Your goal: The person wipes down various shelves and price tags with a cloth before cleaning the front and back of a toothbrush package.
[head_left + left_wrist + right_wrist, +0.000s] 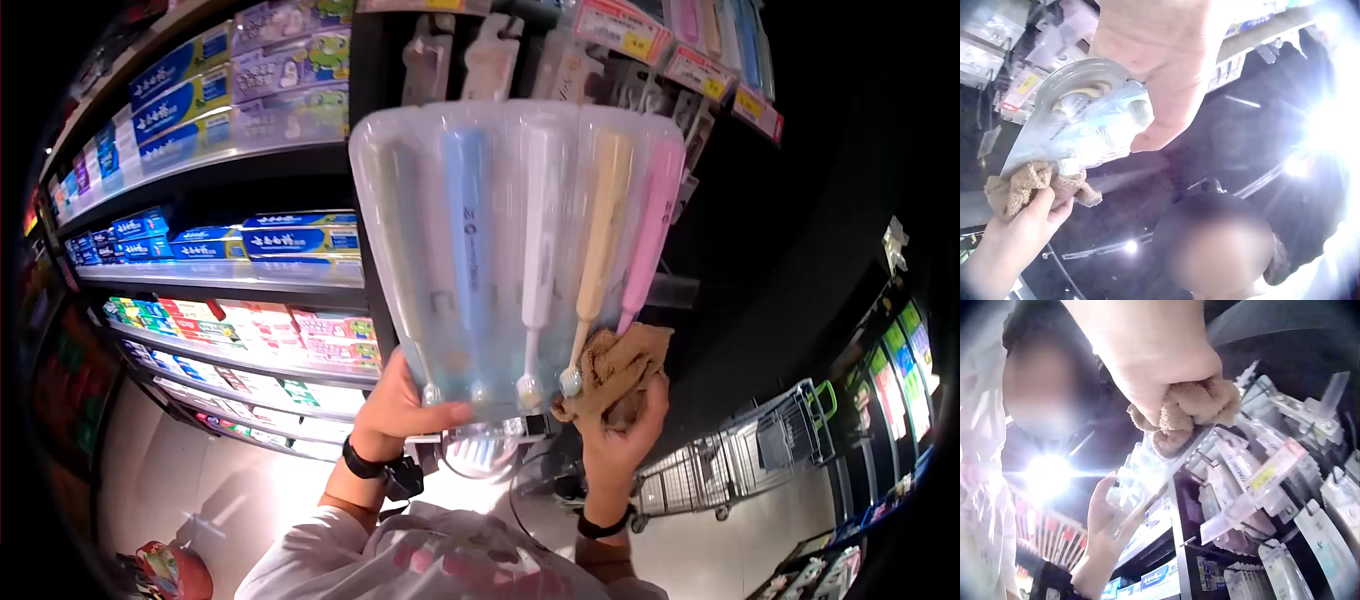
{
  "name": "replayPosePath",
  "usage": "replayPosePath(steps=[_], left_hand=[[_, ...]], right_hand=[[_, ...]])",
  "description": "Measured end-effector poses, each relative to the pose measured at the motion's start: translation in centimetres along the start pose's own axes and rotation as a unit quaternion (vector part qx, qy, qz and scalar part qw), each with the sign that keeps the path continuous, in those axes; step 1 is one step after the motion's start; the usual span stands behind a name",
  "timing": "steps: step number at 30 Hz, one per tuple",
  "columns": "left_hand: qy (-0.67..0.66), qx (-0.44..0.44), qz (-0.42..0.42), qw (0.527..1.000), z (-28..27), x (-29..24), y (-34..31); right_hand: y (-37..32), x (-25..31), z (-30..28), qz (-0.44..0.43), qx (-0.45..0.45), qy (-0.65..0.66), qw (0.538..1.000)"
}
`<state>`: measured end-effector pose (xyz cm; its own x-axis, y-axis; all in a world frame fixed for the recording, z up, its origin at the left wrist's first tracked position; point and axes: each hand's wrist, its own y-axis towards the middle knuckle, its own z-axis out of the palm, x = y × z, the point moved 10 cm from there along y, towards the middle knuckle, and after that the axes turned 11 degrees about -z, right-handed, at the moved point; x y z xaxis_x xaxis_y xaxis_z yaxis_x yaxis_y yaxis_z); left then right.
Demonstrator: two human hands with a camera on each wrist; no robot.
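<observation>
A clear blister pack of toothbrushes (500, 240), with several handles in green, blue, white, yellow and pink, fills the middle of the head view, brush heads toward the person. My left hand (400, 405) grips its lower left corner, thumb laid across the near edge. At the lower right corner my right hand (622, 435) holds a bunched brown cloth (625, 365), which overlaps the end of the pink toothbrush. In the left wrist view the cloth (1035, 184) lies against the pack's edge. The right wrist view shows the cloth (1191, 409) squeezed in the right fingers.
Shelves of boxed toothpaste (190, 100) rise on the left. Behind the pack hang packaged toothbrushes (490, 60) on hooks, with price tags (620, 30) above. A metal shopping cart (745, 455) stands on the floor at the right. A red item (175, 572) is at the lower left.
</observation>
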<state>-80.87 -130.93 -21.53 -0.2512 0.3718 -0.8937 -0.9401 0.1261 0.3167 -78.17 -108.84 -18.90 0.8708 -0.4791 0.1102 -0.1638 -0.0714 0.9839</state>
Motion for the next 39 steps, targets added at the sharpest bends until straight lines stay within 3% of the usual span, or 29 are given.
replayPosePath(steps=[2, 4, 7, 10, 12, 16, 19, 21, 24, 25, 27, 31, 34, 37, 39], left_hand=[[0.017, 0.017, -0.013, 1.0, 0.1, 2.1, 0.0], [0.028, 0.004, 0.015, 1.0, 0.3, 3.1, -0.5], [-0.038, 0.013, -0.035, 0.999, 0.0, 4.9, -0.7], [0.046, 0.049, -0.018, 0.998, 0.2, 4.5, -1.6], [0.113, 0.097, 0.031, 0.988, 1.2, 3.8, -1.6], [0.145, 0.126, 0.02, 0.981, 2.2, 3.6, -2.2], [0.157, 0.101, 0.016, 0.982, 1.8, 3.4, -2.2], [0.118, 0.107, -0.004, 0.987, 1.6, 3.5, -2.0], [0.226, 0.191, -0.027, 0.955, 1.8, 5.2, -2.6], [0.227, 0.193, -0.031, 0.954, 2.0, 5.5, -2.9], [0.152, 0.148, -0.046, 0.976, 1.6, 5.7, -3.2], [0.172, 0.185, -0.071, 0.965, 0.8, 6.4, -2.9], [0.136, 0.185, -0.127, 0.965, 0.6, 7.2, -2.5], [0.116, 0.207, -0.137, 0.962, -0.7, 8.7, -1.4], [0.071, 0.281, 0.025, 0.957, -0.1, 7.0, -1.0]], right_hand=[[-2.2, -0.9, -0.6, 0.06, -0.017, -0.032, 0.998], [-2.1, -0.1, -0.9, 0.043, -0.009, -0.078, 0.996], [-1.2, 0.4, -0.8, 0.034, 0.024, -0.085, 0.996], [-1.4, 0.3, -0.9, 0.039, 0.017, -0.083, 0.996], [-2.1, -1.0, -1.2, 0.116, 0.0, -0.052, 0.992], [-2.3, -1.8, -1.5, 0.126, -0.028, -0.009, 0.992], [-1.5, -1.5, -1.2, 0.113, -0.03, 0.002, 0.993], [-1.9, -1.5, -1.4, 0.128, -0.039, 0.006, 0.991], [-0.6, -1.0, -3.7, 0.152, -0.136, 0.005, 0.979], [0.2, -1.0, -4.0, 0.141, -0.089, -0.042, 0.985], [2.0, -0.9, -3.4, 0.121, -0.037, -0.007, 0.992], [4.4, -1.4, -4.0, 0.115, -0.035, -0.046, 0.992], [3.8, -5.5, -2.6, 0.306, -0.05, 0.226, 0.923], [2.3, -6.6, -2.3, 0.334, -0.091, 0.28, 0.895], [0.8, -8.2, -2.1, 0.334, -0.097, 0.284, 0.893]])
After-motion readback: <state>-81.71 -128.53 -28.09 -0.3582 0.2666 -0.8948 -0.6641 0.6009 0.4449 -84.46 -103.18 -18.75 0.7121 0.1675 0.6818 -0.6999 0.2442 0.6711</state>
